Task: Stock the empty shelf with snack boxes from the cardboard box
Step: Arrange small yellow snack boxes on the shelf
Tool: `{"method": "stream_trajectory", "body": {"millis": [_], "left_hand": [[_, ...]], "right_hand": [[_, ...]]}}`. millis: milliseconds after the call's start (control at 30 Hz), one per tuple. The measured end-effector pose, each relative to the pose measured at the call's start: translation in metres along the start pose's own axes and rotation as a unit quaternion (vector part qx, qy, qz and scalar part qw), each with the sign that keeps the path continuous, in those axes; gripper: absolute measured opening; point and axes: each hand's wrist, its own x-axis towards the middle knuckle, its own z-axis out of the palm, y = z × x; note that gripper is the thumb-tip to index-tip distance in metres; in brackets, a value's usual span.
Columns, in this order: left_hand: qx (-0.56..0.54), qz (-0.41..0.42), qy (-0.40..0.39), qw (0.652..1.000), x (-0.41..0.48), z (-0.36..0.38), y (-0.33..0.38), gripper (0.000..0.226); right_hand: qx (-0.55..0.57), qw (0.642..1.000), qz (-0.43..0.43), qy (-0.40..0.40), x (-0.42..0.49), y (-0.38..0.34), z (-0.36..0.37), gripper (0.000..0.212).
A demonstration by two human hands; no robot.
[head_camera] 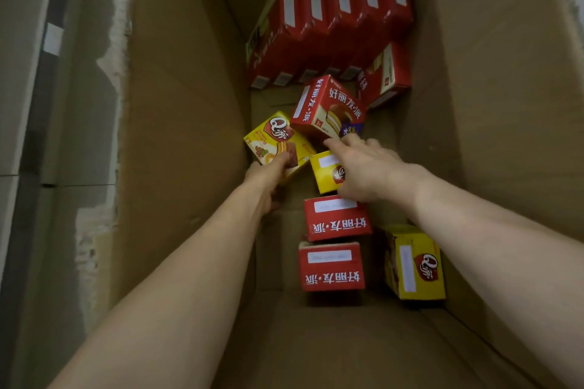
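Inside the deep cardboard box [177,104], with walls of plain matte brown board, the left hand [268,177] grips a glossy yellow snack box [271,142]. Its thumb curls over the printed face and its fingers are hidden beneath. At its 3 o'clock the right hand [366,167] lies palm down, fingers stretched out together. The tips touch the lower edge of a tilted red snack box [325,104], and the hand half covers a second yellow box [325,174]. At 12 o'clock a row of red boxes [331,25] leans on edge, white labels too blurred to read.
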Motion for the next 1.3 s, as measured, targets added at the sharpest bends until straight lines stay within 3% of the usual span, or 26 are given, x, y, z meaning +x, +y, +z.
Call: {"method": "stream_trajectory", "body": {"millis": [133,300,433,533,600,733,800,900,1000,1133,1300], "left_hand": [[-0.015,0.013,0.013,1.0,0.014,0.006,-0.003,0.05],[-0.063,0.051,0.024,0.996,0.023,0.015,-0.005,0.036],[-0.159,0.01,-0.006,0.987,0.021,0.022,0.001,0.022],[-0.231,-0.018,-0.028,0.972,0.025,0.024,0.008,0.033],[-0.247,-0.035,-0.034,0.968,0.031,0.024,0.01,0.038],[-0.25,-0.049,-0.058,0.965,0.037,0.023,0.008,0.02],[-0.247,-0.044,-0.059,0.966,0.036,0.019,0.007,0.025],[-0.25,-0.035,-0.043,0.967,0.023,0.014,0.01,0.064],[-0.262,-0.033,-0.034,0.964,0.004,0.01,0.016,0.068],[-0.285,-0.025,-0.081,0.955,-0.029,-0.004,0.027,0.038],[-0.335,0.006,-0.141,0.932,-0.08,-0.035,0.048,0.047]], "right_hand": [[-0.047,0.999,0.01,-0.025,0.016,-0.008,-0.006,0.096],[-0.078,0.997,0.016,0.004,0.032,-0.013,-0.008,0.097],[-0.077,0.997,0.02,0.005,0.038,-0.014,-0.01,0.098],[-0.081,0.996,0.02,0.005,0.042,-0.013,-0.01,0.103],[-0.087,0.996,0.017,0.005,0.046,-0.013,-0.011,0.103],[-0.087,0.996,0.016,-0.001,0.051,-0.012,-0.013,0.102],[-0.086,0.996,0.016,-0.002,0.049,-0.011,-0.012,0.1],[-0.083,0.997,0.011,0.002,0.038,-0.01,-0.009,0.094],[-0.033,0.999,0.016,-0.002,0.022,-0.006,-0.008,0.089],[0.104,0.994,0.028,0.022,-0.004,0.005,-0.026,0.085],[0.272,0.956,0.008,0.108,-0.04,-0.001,-0.075,0.077]]}}
